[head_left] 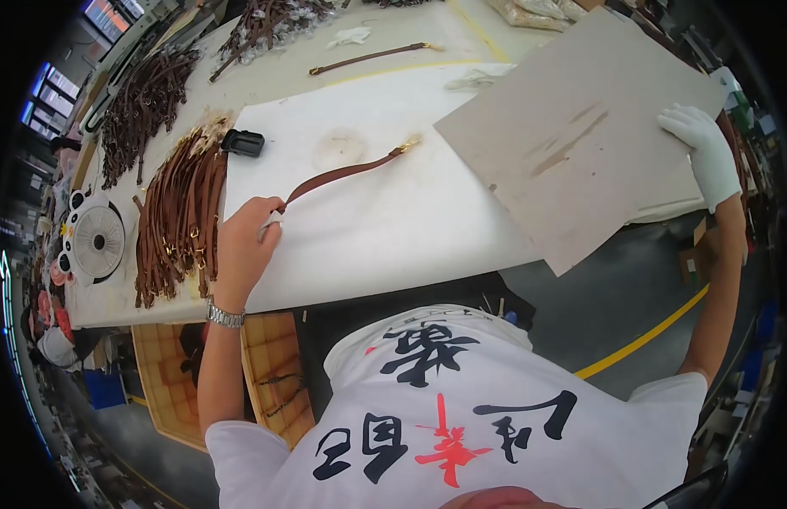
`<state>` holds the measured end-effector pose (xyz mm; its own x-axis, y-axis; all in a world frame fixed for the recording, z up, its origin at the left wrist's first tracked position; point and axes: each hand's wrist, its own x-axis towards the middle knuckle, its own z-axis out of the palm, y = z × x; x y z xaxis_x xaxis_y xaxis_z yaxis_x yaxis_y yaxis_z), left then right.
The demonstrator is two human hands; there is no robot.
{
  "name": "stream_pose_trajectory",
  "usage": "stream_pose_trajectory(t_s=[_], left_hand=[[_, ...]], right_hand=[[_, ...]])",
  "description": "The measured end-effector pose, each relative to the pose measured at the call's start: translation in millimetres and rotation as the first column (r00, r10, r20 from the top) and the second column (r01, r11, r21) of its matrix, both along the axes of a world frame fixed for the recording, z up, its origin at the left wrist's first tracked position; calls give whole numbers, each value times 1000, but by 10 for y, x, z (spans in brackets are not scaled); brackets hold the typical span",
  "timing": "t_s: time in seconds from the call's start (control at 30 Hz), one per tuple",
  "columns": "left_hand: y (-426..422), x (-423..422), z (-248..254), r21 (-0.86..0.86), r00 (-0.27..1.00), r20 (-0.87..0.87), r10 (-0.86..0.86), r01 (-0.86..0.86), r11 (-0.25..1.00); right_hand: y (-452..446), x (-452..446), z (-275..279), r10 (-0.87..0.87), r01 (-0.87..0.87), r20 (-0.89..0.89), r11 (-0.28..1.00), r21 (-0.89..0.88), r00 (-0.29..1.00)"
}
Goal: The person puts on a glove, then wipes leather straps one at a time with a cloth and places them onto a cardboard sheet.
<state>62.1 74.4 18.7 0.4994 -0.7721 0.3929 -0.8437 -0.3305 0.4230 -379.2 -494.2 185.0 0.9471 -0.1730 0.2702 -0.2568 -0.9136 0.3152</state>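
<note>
My left hand (248,242), with a metal watch at the wrist, is closed around the near end of a brown leather strap (338,175). A bit of white material (271,222) shows between its fingers. The strap's far end, with a gold-coloured metal clasp (408,144), points away to the right over the white sheet (368,229). My right hand (697,137), in a white glove, holds the right edge of a large grey board (572,127), fingers over its top face; the thumb is hidden. One board corner reaches past the table's front edge.
A thick bundle of brown straps (183,212) lies left of my left hand, beside a black plastic holder (243,142) and a small white fan (97,237). More strap piles (147,106) lie at the back left. A single strap (372,58) lies farther back. Below stands a yellow crate (279,365).
</note>
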Motion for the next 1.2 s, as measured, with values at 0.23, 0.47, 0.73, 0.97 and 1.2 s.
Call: stream_pose_trajectory(t_s=[0.23, 0.47, 0.73, 0.97, 1.2], left_hand=[[-89, -207, -76, 107, 955, 259, -143, 119, 987], [-90, -253, -137, 176, 883, 424, -201, 137, 975], [-14, -205, -96, 184, 891, 427, -154, 81, 980], [-9, -186, -6, 185, 926, 363, -102, 36, 982], [73, 42, 40, 300, 1000, -13, 10, -6, 954]], right_hand=[[-717, -973, -1332, -287, 283, 117, 958, 53, 951], [-1072, -1112, -2060, -569, 504, 6, 734, 455, 823], [899, 938, -1177, -1, -34, 96, 931, 363, 995], [1701, 2763, -1894, 433, -431, 125, 739, 518, 893], [1681, 2907, -1804, 459, -377, -3, 734, 564, 889]])
